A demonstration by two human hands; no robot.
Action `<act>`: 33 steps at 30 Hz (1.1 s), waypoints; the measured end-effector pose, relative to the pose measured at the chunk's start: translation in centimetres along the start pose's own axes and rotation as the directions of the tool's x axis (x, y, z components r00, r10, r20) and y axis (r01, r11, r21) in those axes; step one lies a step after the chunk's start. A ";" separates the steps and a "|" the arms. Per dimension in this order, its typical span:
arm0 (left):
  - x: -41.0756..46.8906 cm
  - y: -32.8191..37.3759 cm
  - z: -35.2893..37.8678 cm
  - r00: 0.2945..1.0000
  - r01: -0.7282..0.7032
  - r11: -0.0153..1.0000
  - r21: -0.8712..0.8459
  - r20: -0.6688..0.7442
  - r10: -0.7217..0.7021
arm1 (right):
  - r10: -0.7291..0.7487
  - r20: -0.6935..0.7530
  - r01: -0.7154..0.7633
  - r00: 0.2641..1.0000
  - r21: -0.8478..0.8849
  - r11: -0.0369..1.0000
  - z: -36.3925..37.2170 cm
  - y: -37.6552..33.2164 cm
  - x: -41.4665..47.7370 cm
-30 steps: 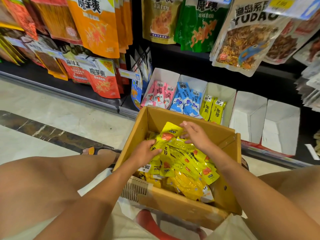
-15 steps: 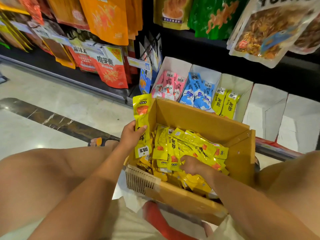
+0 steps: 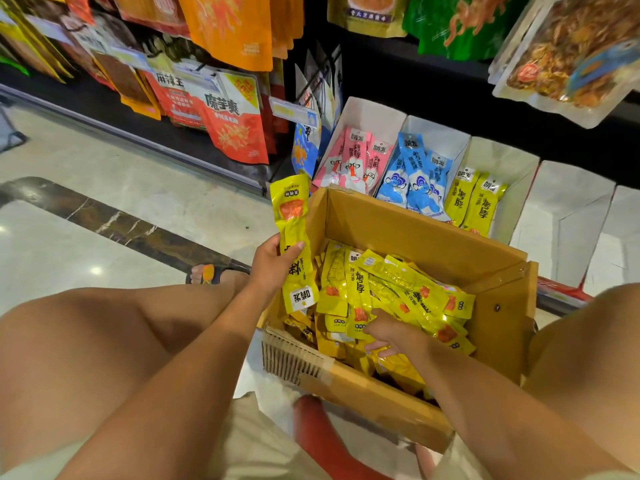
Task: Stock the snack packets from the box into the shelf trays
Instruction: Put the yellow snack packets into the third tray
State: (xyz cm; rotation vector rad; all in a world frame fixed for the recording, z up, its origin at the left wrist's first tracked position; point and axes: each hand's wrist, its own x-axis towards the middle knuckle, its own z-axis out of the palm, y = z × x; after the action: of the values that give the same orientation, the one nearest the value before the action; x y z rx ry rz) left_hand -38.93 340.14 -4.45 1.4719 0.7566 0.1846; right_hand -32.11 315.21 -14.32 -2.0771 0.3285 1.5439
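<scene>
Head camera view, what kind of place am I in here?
Most likely a shop aisle at a snack shelf: bagged snacks hang above price tags, white shelf trays hold small packets, and a cardboard box of yellow packets sits in front.

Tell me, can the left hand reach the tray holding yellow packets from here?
Probably yes: the left hand holds its packet at the box rim; nothing stands between it and that tray.

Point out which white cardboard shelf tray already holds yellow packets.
The third white cardboard tray from the left, holding yellow snack packets. Its left neighbours hold pink packets and blue packets; trays on its right look empty.
</scene>
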 end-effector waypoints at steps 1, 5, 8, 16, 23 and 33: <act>0.0 0.0 0.0 1.000 -0.003 1.000 0.005 0.001 0.003 | 0.008 -0.007 -0.008 1.000 0.024 1.000 -0.1 0.0 0.0; 0.1 -0.1 0.1 1.000 -0.018 1.000 0.019 0.001 0.018 | -0.068 -0.052 0.074 0.996 0.133 0.988 -0.9 0.5 0.7; 0.2 -0.1 0.0 1.000 -0.018 0.999 0.030 -0.005 0.018 | -0.312 -0.213 0.306 0.926 -0.062 0.950 -1.0 0.6 1.4; -0.1 0.4 0.2 1.000 0.023 0.999 0.026 0.000 -0.023 | -0.686 -0.371 0.445 0.626 -0.553 0.705 -2.7 -0.6 -1.2; 0.3 1.2 0.7 0.999 0.036 0.978 0.206 -0.032 -0.030 | -0.766 -0.491 0.634 0.416 -0.447 0.631 -6.7 -6.4 -6.5; 0.9 13.6 5.6 0.967 -0.048 0.972 0.230 0.253 -0.012 | -0.808 -0.477 0.838 0.346 -0.230 0.495 -16.5 -11.8 -17.9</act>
State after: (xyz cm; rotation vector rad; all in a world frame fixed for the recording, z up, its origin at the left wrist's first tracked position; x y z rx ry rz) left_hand -30.64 337.75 7.47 1.6885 0.5702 -0.0825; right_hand -18.65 314.03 9.13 -2.0399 -0.4812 0.2967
